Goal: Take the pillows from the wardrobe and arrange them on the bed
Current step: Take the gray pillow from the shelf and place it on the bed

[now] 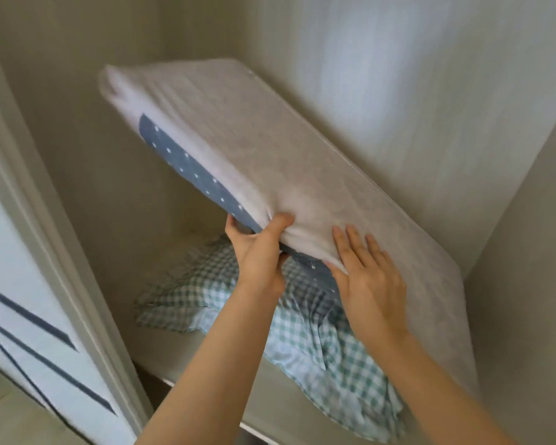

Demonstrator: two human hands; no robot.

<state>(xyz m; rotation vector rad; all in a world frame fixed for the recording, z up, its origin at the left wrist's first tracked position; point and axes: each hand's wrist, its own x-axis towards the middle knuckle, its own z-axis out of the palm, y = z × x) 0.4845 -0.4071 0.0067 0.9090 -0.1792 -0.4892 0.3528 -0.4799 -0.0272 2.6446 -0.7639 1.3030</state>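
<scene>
Early days: left hand (260, 248) pinches the grey pillow (254, 162), tilted up inside the wardrobe (398, 91); right hand (369, 281) lies flat on it. Checked pillow (318, 335) waits beneath. Bed unseen.

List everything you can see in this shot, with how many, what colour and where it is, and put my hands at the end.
Large flat pillow in a pale grey-white cover with a blue dotted panel: one, grey-white and blue, tilted up inside the wardrobe, its right end low.
Green-and-white checked frilled pillow: one, green and white, lying on the shelf under the raised pillow.
Wardrobe shelf: one, beige, beneath the checked pillow.
Wardrobe walls: beige, around the shelf.
Wardrobe door: one, white with dark stripes, at left.
Left hand: one, pinching the lower edge of the raised pillow.
Right hand: one, palm flat on the top face of that pillow.
</scene>
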